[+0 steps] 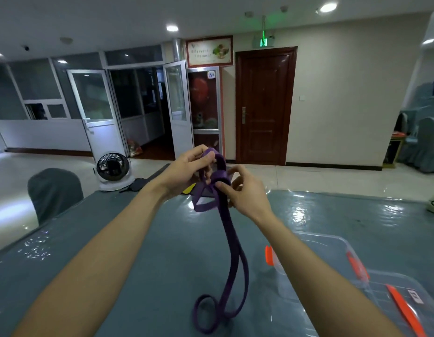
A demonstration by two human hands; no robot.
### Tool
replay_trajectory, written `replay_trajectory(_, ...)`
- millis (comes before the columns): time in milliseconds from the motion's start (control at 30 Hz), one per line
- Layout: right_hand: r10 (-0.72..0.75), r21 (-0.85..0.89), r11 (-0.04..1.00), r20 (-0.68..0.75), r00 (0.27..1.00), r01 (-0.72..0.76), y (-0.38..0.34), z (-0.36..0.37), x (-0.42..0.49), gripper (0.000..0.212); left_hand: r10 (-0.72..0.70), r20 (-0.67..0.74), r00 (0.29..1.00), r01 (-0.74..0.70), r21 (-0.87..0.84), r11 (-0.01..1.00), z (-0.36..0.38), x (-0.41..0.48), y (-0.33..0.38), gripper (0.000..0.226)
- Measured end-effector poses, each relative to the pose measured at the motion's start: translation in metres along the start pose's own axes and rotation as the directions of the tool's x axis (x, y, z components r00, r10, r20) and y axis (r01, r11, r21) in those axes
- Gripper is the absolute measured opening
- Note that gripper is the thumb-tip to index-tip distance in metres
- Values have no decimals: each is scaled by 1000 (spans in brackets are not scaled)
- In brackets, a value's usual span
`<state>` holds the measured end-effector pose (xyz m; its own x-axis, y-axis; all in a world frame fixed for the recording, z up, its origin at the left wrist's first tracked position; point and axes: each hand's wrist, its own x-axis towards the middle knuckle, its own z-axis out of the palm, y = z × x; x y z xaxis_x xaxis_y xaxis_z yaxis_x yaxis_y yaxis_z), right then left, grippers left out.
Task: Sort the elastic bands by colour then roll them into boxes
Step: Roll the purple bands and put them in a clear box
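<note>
Band (227,224) one; left grip (186,170), right grip (245,190)

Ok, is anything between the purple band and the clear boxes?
Nothing visible: left hand and right hand hold the purple band above the table, and the clear boxes lie just right of its tail. Lids unclear.

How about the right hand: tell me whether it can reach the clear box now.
Probably yes, once freed: the right hand pinches the purple band, also held by the left hand. The clear box sits beside its forearm, nothing between.
</note>
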<state>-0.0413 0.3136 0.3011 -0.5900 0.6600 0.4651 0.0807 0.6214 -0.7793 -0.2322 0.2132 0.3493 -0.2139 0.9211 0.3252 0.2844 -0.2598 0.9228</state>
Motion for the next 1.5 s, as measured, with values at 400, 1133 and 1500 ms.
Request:
replay_trajectory(400, 79, -215, 975, 129, 988, -50, 26, -33, -3, 15, -296, -335, 894, 174, -349, 921, 38, 1, -41, 28)
replay_trajectory(1133, 54, 310, 924, 469, 881, -222, 61, -71, -23, 35, -299, -314, 901, 214, -279, 936, 27, -6, -82, 28)
replay_trajectory(1500, 120, 388, 856, 495, 861, -342, 78, -106, -20, 21, -345, -356, 868, 172, -436, 883, 1, 2, -82, 40)
